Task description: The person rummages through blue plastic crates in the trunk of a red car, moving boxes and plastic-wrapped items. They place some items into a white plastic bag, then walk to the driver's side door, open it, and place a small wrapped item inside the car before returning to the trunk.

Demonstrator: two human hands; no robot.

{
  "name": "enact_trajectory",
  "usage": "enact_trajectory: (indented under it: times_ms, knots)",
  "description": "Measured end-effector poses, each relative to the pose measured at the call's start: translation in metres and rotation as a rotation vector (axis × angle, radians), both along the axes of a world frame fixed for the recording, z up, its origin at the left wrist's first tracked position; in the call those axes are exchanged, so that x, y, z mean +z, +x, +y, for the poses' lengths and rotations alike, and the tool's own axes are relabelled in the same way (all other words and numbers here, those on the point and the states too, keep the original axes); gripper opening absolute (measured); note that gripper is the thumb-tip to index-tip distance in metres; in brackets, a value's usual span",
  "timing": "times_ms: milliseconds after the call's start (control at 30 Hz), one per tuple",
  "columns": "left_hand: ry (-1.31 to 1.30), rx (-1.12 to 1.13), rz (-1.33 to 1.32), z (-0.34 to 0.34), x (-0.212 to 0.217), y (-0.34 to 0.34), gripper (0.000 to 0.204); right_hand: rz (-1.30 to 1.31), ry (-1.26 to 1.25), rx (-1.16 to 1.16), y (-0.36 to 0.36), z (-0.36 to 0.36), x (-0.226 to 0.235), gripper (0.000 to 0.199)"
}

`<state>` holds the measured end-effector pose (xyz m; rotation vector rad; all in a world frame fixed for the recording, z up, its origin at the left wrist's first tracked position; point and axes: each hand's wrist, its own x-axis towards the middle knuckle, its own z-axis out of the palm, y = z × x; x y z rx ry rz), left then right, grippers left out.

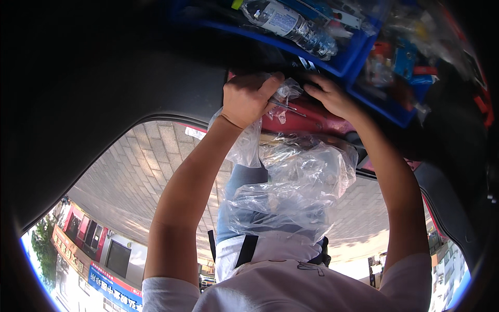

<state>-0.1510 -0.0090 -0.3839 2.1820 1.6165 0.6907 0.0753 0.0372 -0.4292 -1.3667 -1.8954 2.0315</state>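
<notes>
My left hand (pixel 248 99) is closed around a bunched part of a clear plastic bag (pixel 244 143). A thin metal rod (pixel 288 107) sticks out of the same hand to the right; its kind cannot be made out. To the right, my right hand (pixel 332 98) reaches over the red car sill (pixel 296 117) with its fingers apart, their tips partly lost in shadow. Nothing shows in that hand. Below both hands, a large crumpled clear plastic sheet or bag (pixel 306 177) hangs in front of my legs.
Beyond my hands, a blue bin (pixel 332 65) holds a clear water bottle (pixel 286 23) and small packages. Another blue bin (pixel 382 109) with mixed items stands at its right. Dark trunk lining (pixel 104 78) lies left; brick paving (pixel 150 151) shows outside.
</notes>
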Motion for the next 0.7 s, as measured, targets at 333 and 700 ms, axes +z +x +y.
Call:
enact_trajectory:
  times_ms: [333, 700]
  knots:
    - [0.036, 0.015, -0.072, -0.003, -0.01, -0.006, 0.037, -0.024, -0.022, 0.185, -0.091, 0.021, -0.107, 0.044]
    - [0.058, 0.0, -0.115, -0.012, -0.006, -0.02, 0.035, -0.073, 0.041, 0.179, -0.102, 0.026, -0.038, 0.032]
